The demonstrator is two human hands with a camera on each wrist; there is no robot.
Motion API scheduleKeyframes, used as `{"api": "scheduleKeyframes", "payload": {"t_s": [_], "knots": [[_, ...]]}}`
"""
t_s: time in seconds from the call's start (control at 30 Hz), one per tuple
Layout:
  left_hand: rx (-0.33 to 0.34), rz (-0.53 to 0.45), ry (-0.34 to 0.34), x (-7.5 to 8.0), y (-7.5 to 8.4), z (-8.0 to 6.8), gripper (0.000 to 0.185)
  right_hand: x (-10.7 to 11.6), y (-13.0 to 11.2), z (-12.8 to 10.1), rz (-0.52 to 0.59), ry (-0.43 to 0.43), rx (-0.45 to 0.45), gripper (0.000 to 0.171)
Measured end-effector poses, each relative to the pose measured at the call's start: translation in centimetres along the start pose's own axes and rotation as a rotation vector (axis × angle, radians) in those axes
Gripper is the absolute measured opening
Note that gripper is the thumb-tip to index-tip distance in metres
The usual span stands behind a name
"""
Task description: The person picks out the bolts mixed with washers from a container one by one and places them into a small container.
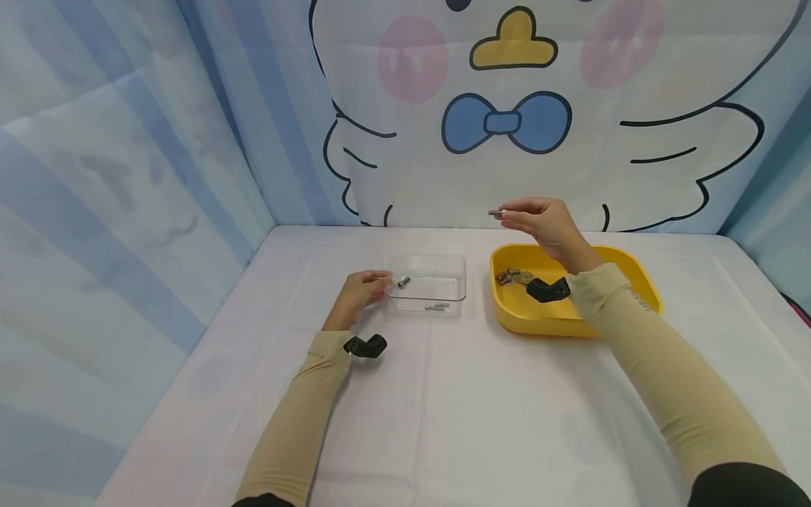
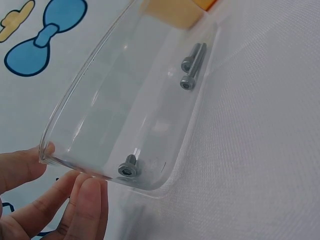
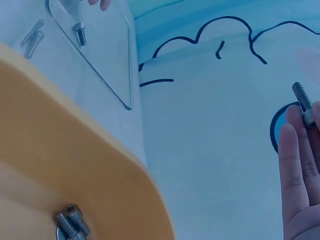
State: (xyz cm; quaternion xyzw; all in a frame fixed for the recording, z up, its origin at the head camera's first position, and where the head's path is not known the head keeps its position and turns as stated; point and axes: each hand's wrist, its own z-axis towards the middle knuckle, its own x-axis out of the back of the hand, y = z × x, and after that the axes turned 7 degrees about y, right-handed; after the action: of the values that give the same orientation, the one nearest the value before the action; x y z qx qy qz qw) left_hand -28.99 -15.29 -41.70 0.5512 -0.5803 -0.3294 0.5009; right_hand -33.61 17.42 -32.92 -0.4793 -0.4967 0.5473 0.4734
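My right hand point(image 1: 538, 224) pinches a socket-head bolt point(image 3: 302, 97) by its head, raised above the far side of a yellow tray point(image 1: 516, 322). The bolt's threaded shank points away from the fingers. At the left, my left hand point(image 1: 362, 290) grips the near-left side of a clear plastic box point(image 1: 464, 278), its fingertips at the rim. Inside the box, a short socket-head bolt point(image 2: 128, 166) lies near that hand. Two longer bolts point(image 2: 193, 67) lie side by side along the opposite wall.
Several metal bolts point(image 3: 72, 220) are heaped at the left end of the yellow tray, partly hidden by the right wrist's black camera point(image 1: 548, 289). White cloth point(image 1: 481, 415) covers the table. Behind it hangs a curtain point(image 1: 424, 176) with a cartoon print.
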Motion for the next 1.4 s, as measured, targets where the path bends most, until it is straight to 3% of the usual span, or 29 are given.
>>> {"api": "scheduleKeyframes", "payload": {"t_s": [0.5,0.77,0.93,1.4], "knots": [[-0.017,-0.027,-0.016,0.1,-0.1,0.0,0.036,-3.9,1.3,0.4,-0.056,-0.038,-0.034,0.011],[-0.006,-0.013,-0.007,0.0,-0.2,0.1,0.036,-5.3,2.0,0.3,-0.063,-0.08,-0.023,0.022],[-0.005,-0.015,-0.008,0.1,-0.2,0.2,0.035,-6.3,2.5,0.4,-0.081,-0.06,-0.049,0.022],[-0.033,-0.002,-0.018,0.1,-0.2,-0.1,0.036,-7.6,4.0,0.2,-0.118,-0.107,-0.119,0.02]]}}
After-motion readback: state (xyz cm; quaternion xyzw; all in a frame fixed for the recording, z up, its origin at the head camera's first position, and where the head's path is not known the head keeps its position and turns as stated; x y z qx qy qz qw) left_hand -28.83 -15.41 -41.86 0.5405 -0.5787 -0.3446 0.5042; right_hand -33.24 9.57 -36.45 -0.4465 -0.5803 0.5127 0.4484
